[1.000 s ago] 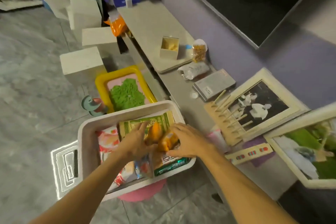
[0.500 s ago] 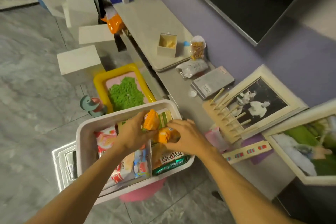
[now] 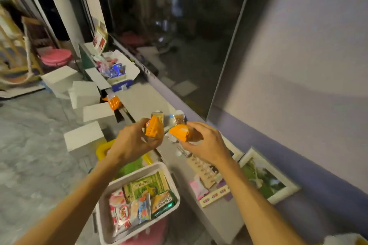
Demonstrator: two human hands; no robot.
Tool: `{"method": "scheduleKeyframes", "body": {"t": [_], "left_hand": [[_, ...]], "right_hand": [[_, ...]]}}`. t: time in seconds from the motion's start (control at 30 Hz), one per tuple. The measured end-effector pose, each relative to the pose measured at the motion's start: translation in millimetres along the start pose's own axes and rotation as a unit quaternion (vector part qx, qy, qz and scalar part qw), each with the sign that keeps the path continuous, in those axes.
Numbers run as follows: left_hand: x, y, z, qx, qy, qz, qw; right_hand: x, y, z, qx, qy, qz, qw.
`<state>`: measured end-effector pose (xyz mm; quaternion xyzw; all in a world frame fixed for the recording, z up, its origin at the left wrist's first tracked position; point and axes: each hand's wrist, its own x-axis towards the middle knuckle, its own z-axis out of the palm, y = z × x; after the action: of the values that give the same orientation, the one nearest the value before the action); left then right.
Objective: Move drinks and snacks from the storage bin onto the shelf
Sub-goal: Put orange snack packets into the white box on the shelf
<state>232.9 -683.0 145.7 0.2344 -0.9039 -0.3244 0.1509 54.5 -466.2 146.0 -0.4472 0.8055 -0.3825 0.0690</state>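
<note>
A: What surrounds the hands?

B: A low grey shelf (image 3: 139, 99) runs along the wall under a dark glass panel (image 3: 179, 36). On it stand a small open carton (image 3: 158, 116) and a clear snack bag (image 3: 179, 117), just behind the hands. White boxes (image 3: 83, 139) sit on the floor.

A: And the snacks?

B: The left hand (image 3: 133, 143) grips one orange packet (image 3: 152, 128) and the right hand (image 3: 205, 145) grips another orange packet (image 3: 180, 132). Both are held above the shelf's near edge. The white storage bin (image 3: 135, 174) below holds more packets, including a green one (image 3: 147, 184).

A: Any readable writing?

B: There is print on the packets, but it is too blurred to read.
</note>
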Motion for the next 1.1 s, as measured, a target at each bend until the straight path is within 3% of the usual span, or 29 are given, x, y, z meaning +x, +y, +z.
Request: {"method": "scheduleKeyframes", "body": {"t": [0.2,0.4,0.67,0.9,1.1], "left_hand": [[-8,107,-60,-0.001,-0.016,0.079,0.997],[-9,188,-53,-0.018,-0.066,0.166,0.984],[-46,313,35,-0.086,-0.200,0.292,0.931],[-118,410,135,-0.106,-0.290,0.372,0.875],[-168,468,231,-0.067,-0.335,0.371,0.864]], "right_hand": [[-35,-63,-97,0.010,0.108,0.018,0.994],[-107,-85,-166,-0.025,0.222,0.063,0.973],[-266,-75,-240,-0.089,0.304,0.212,0.924],[-410,-60,-291,-0.136,0.395,0.287,0.862],[-502,-9,-318,-0.116,0.379,0.369,0.840]]}}
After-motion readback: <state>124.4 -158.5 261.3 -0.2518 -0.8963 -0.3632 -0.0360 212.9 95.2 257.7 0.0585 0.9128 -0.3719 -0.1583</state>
